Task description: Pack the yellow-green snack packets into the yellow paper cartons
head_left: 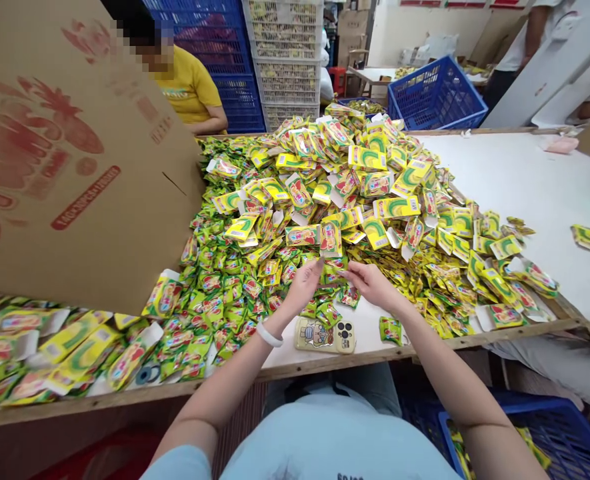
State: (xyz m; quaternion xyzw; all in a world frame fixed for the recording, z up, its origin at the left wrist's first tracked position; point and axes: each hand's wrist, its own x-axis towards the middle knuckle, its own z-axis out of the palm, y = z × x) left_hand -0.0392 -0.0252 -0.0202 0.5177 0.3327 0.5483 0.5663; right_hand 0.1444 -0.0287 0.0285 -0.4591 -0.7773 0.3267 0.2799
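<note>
My left hand (305, 285), with a white band on its wrist, is closed in a pinch at the left edge of a small green packet (333, 271). From the other side my right hand (375, 285) pinches the packet's right edge. Just beyond the fingertips, a small yellow-and-green carton (331, 239) with a red fruit print leans on the heap. Loose green packets (235, 293) lie to the left of my hands, and yellow packets (429, 293) to the right. Many small cartons (367, 158) are piled behind them.
A large cardboard box (139, 200) stands at the left. Near the table's front edge lie a phone (325, 335) and a single green packet (390, 329). Blue crates (437, 93) and white crates (287, 73) stand behind. A person in a yellow shirt (192, 87) sits across the table.
</note>
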